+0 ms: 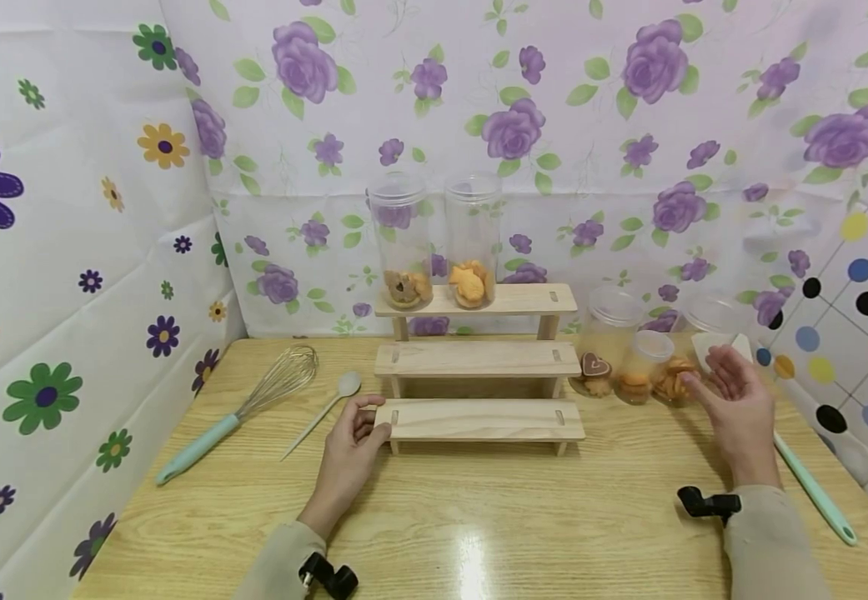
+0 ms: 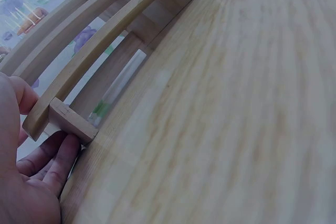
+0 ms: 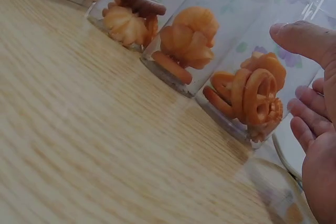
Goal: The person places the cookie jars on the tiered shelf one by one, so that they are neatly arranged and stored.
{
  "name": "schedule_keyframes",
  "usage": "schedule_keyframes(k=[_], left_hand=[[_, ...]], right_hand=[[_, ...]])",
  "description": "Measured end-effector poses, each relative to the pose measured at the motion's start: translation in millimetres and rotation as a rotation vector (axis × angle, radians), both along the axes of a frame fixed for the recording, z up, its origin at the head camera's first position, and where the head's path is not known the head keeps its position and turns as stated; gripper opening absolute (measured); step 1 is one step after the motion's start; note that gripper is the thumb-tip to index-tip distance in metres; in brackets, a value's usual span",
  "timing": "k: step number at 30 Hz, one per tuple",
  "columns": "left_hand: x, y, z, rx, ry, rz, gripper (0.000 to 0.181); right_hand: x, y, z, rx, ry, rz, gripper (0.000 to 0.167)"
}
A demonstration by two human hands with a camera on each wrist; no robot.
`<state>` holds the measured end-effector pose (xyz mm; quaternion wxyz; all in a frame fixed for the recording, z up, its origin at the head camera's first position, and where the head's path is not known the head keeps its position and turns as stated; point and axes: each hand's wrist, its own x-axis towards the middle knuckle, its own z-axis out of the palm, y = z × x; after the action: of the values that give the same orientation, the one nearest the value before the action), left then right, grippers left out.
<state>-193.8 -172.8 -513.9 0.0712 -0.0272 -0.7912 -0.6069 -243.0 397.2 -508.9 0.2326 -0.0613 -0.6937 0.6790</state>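
Observation:
A three-tier wooden display stand [image 1: 479,419] stands on the table. My left hand [image 1: 353,440] holds the left end of its lowest tier, thumb at the front corner. In the left wrist view, the fingers [image 2: 65,158] curl in beside the stand's end leg. My right hand [image 1: 743,410] is raised by the jars at the right, its thumb and fingers apart and nothing between them. Nearest to it is a clear jar of ring-shaped cookies [image 3: 252,95]. Beside that stand a small jar of cookies [image 1: 634,383] and a taller jar with a heart cookie [image 1: 595,367].
Two tall clear jars with cookies, the left jar [image 1: 403,250] and the right jar [image 1: 473,250], stand on the top tier. A whisk [image 1: 253,408] and a spoon [image 1: 332,402] lie at the left. A mint-handled spatula [image 1: 812,483] lies at the right. Patterned cloth walls enclose the table.

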Motion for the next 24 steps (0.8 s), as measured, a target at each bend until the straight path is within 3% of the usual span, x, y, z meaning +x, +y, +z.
schedule_keyframes(k=[5,12,24], left_hand=[[-0.2,0.1,-0.7,0.001,0.01,-0.001,0.037],[1.2,1.2,1.4,0.003,0.028,0.013,0.037],[1.0,1.5,1.7,0.011,0.022,0.006,0.037]], right_hand=[[-1.3,0.8,-1.5,0.085,-0.018,0.013,0.08],[-6.2,-1.6,-2.9,0.081,0.018,0.031,0.072],[-3.7,-5.7,4.3,0.037,0.011,-0.082,0.066]])
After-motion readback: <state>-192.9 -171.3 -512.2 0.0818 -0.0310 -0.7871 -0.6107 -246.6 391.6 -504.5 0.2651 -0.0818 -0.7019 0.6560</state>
